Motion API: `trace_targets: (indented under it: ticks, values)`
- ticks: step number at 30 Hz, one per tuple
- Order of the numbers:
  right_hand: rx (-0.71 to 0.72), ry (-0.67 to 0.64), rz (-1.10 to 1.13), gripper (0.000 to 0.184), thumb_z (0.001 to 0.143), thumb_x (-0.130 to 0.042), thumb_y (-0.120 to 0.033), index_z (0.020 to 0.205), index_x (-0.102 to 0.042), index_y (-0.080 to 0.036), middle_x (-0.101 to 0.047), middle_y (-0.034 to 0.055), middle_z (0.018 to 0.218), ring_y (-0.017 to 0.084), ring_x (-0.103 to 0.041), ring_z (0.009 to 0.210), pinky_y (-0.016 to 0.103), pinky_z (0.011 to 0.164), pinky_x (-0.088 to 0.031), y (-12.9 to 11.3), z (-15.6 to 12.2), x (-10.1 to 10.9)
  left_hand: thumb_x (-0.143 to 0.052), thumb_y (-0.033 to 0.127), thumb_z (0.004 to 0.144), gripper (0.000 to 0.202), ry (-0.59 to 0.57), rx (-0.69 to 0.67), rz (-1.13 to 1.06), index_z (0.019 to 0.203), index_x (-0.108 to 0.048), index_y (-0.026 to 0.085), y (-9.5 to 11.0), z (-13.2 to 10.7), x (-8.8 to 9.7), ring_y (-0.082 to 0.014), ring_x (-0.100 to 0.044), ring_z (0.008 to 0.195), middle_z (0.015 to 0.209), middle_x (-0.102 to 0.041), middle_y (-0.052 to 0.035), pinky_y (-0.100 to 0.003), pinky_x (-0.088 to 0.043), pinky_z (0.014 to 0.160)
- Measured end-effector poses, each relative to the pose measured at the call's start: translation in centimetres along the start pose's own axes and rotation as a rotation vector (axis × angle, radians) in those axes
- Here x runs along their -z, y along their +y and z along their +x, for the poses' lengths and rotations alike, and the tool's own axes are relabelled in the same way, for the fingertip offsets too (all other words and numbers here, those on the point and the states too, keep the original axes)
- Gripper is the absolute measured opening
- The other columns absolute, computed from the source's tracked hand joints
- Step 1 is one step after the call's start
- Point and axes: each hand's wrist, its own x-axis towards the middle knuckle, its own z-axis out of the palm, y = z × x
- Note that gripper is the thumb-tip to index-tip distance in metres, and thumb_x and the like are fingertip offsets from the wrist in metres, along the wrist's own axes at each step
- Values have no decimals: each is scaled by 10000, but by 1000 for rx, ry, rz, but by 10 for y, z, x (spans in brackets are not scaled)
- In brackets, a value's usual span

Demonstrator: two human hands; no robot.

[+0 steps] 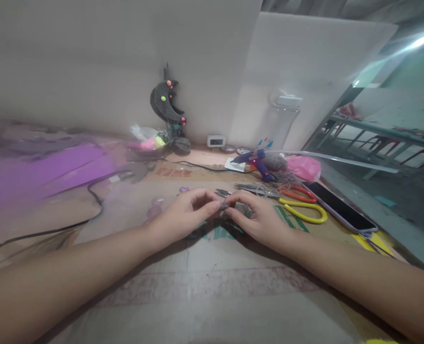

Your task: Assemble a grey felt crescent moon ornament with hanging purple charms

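Left of the yellow scissor handle (pixel 301 204), the left hand (pixel 185 215) and right hand (pixel 260 217) meet, fingertips pinching a grey yarn-like piece (pixel 224 207) between them, equally near each, its long axis unclear. Beyond the handle, leftward, sits a blue glue gun (pixel 258 160).

Dim, greyish light overall; a white lamp (pixel 420 41) flares in a streak at upper right. Soft shadows run beneath the forearms (pixel 90 272). Purple sheets (pixel 74 165) smear at the left, perhaps through lens distortion, and the hazy background (pixel 394 181) stretches toward the right edge.
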Motion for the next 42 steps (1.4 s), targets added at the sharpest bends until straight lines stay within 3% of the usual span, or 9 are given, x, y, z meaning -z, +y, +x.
trace_targets:
  ticks: [11,19,25,28,34,38,42]
  values:
    - [-12,-10,3,65,890,-578,-189,910,-639,-178,-699,34,855,154,-638,799,269,750,-492,0,0,0,-569,378,922,238,-12,7,-18,812,-591,168,-2,1,1,-122,-544,701,755,-593,-2,-246,-437,654]
    - [-32,-11,16,71,890,-574,-209,913,-639,-191,-711,39,883,167,-650,816,295,771,-502,-2,0,0,-435,454,979,358,-5,55,-40,878,-645,182,-3,-1,1,-147,-611,730,760,-634,-18,-270,-476,710]
    - [-81,5,38,82,892,-559,-229,910,-633,-199,-704,33,868,169,-652,807,290,754,-509,-4,0,1,-432,438,970,275,162,96,-182,964,-552,190,-7,4,1,-147,-624,651,712,-634,12,-283,-493,672]
    - [-135,20,48,96,900,-553,-243,916,-631,-190,-700,32,862,162,-648,792,273,723,-503,-5,0,2,-432,395,972,257,220,105,-54,866,-549,192,-7,5,3,-126,-583,622,659,-583,35,-251,-446,626]
    - [-150,26,65,109,899,-552,-254,908,-633,-182,-696,32,856,156,-643,780,257,687,-490,-6,-1,2,-541,431,920,283,152,117,112,790,-572,182,-6,4,4,-135,-576,674,711,-617,8,-252,-436,636]
    - [-183,29,94,105,899,-560,-262,917,-635,-190,-701,29,865,159,-652,794,270,715,-501,-4,0,1,-629,341,858,159,120,92,106,866,-636,181,-7,5,3,-154,-609,736,825,-679,-24,-263,-462,661]
    - [-192,31,130,107,901,-556,-261,925,-632,-189,-706,25,867,157,-659,802,274,737,-508,-2,1,1,-566,294,895,142,42,31,149,933,-675,211,-3,2,1,-171,-628,832,910,-699,-29,-288,-474,763]
